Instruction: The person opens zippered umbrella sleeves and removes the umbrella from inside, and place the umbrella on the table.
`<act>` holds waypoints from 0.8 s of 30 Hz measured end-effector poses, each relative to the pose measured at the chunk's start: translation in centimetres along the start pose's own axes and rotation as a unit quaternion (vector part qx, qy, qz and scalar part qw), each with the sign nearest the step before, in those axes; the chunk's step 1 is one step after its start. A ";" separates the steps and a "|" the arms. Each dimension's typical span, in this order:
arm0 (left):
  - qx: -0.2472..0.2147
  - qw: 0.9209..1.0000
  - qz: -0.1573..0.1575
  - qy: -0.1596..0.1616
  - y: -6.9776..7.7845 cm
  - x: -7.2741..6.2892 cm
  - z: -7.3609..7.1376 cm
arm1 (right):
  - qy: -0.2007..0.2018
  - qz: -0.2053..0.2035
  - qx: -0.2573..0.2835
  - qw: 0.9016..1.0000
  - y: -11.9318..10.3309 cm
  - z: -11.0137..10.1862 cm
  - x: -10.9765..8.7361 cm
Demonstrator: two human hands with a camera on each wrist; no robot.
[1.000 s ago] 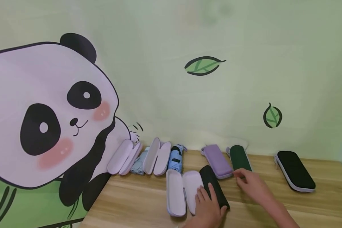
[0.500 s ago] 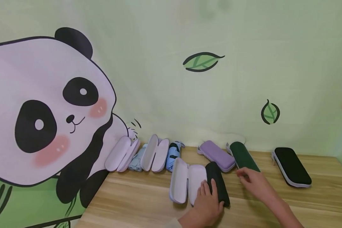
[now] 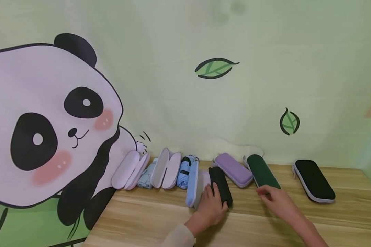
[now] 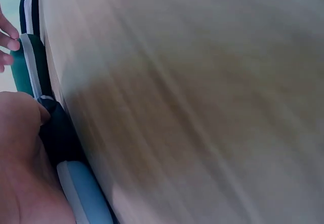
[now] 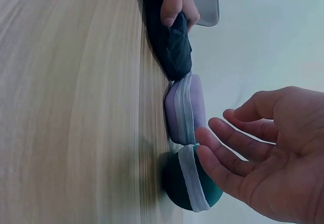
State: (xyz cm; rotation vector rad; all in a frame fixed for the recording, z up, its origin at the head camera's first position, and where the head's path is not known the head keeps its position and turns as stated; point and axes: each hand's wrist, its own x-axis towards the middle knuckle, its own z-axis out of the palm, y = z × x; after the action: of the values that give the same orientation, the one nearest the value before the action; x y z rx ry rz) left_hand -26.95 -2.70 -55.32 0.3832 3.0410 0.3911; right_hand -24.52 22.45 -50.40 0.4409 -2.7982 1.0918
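My left hand (image 3: 211,206) holds a black folded umbrella (image 3: 223,192), its thumb at the near end and a finger along the top. Beside that umbrella is a light-blue hard case (image 3: 191,188), its left half tilted up and its pale lining partly behind the hand. The right wrist view shows the thumb and a finger of my left hand (image 5: 176,1) on the umbrella (image 5: 164,47). My right hand (image 3: 276,200) is at the near end of a dark green zip case (image 3: 264,171), fingers loosely bent. Its fingertips are right at the zip edge of the green case (image 5: 190,183).
A purple zip case (image 3: 233,169) lies between the umbrella and the green case. Farther right is a black zip case (image 3: 315,180). Two unfolded pale cases (image 3: 126,171) and two blue folded umbrellas (image 3: 183,173) line the wooden table's (image 3: 136,219) left back, before a panda-printed backdrop (image 3: 160,89).
My left hand has moved forward and left with the black umbrella and the light-blue case, whose left half has tipped up. The purple and green cases have swung slightly; my right hand stays near the green one.
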 end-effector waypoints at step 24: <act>-0.016 0.996 0.071 -0.044 -5.2 6.7 -1.6 | -0.021 0.052 0.002 0.998 0.7 0.0 -0.4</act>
State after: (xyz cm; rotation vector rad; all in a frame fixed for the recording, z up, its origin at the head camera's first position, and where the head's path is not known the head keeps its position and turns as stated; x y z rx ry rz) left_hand -34.80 -6.28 -55.24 0.5994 2.9270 0.4179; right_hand -24.39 23.02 -50.92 0.3243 -2.8859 1.1208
